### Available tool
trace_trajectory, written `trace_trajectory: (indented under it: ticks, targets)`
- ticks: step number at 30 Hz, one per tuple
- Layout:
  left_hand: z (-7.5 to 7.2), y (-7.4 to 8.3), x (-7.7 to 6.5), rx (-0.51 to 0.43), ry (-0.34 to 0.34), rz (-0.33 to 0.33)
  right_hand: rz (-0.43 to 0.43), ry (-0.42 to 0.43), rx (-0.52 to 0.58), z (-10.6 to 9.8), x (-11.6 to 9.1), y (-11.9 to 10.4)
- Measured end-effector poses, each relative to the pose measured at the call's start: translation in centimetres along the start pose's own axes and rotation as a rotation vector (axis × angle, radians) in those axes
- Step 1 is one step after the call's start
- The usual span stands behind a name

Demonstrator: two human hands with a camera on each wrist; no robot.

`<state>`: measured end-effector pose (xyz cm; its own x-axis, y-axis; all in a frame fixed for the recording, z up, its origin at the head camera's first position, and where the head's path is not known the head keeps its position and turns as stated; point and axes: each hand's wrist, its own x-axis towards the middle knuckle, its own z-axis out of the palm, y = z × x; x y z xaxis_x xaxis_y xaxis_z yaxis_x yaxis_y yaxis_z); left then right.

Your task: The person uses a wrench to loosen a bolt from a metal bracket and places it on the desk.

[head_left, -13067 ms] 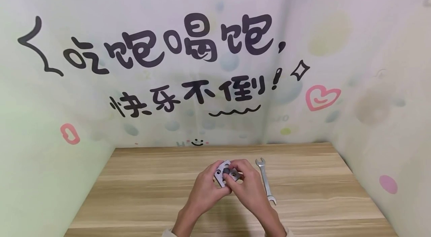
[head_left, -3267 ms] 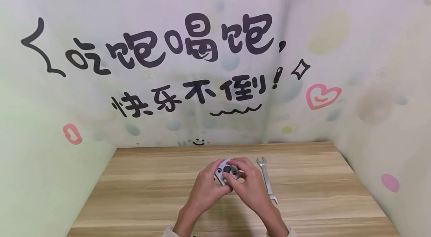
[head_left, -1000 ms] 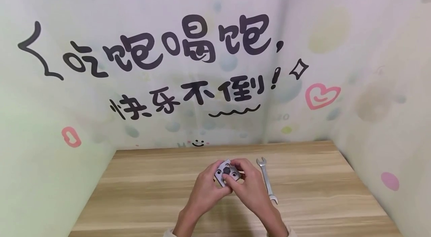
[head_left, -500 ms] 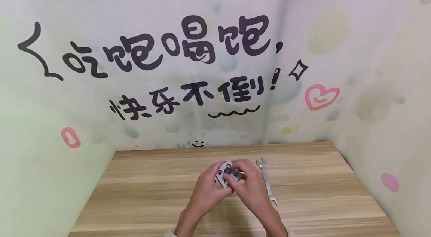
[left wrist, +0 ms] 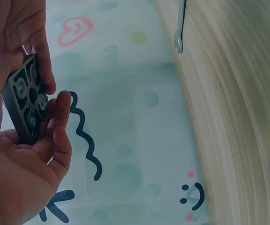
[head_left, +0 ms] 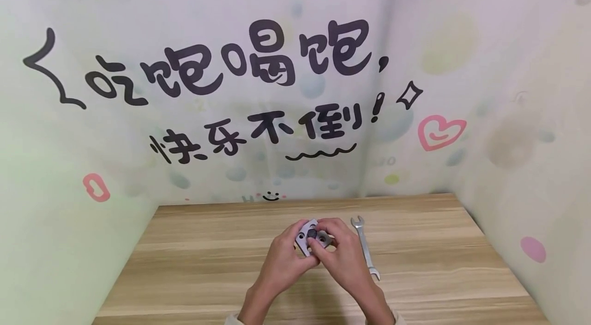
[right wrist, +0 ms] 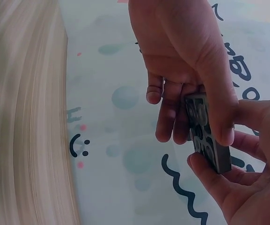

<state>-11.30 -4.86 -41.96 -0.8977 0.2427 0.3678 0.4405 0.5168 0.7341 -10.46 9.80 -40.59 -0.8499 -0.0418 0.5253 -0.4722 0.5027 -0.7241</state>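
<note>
In the head view my left hand (head_left: 285,256) grips a small square metal plate (head_left: 306,227) by its left side and lower edge, above the table. The plate has round holes near its corners. At its middle sits a dark bolt head (head_left: 312,233), pinched between the thumb and index finger of my right hand (head_left: 341,253). Both wrist views show the plate (left wrist: 17,112) tilted, with dark recesses and round holes on its patterned face. The right hand's other fingers partly hide the plate's right side.
A silver double open-ended wrench (head_left: 365,248) lies on the wood-grain table (head_left: 194,263), just right of my right hand. Behind the table's far edge stands a pale printed wall (head_left: 231,176); side walls close in the table left and right.
Both hands stay in nearly the same place with the plate, and the wrench lies still. My right index finger uncovers more of the plate's upper hole than about three seconds ago.
</note>
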Motion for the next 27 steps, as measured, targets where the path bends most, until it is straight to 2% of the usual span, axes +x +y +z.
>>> trace_trajectory:
  ticks: [12, 22, 27]
  targets:
    - [-0.41, 0.07, -0.29, -0.005, 0.016, 0.017, 0.011, -0.03, 0.028, 0.06, -0.03, -0.22]
    - [-0.4, 0.14, -0.29, 0.0, 0.012, 0.005, 0.047, 0.0, -0.005, 0.19, -0.04, -0.47]
    - [-0.39, 0.22, -0.2, 0.002, 0.006, -0.008, 0.016, 0.008, 0.01, 0.2, -0.04, -0.33]
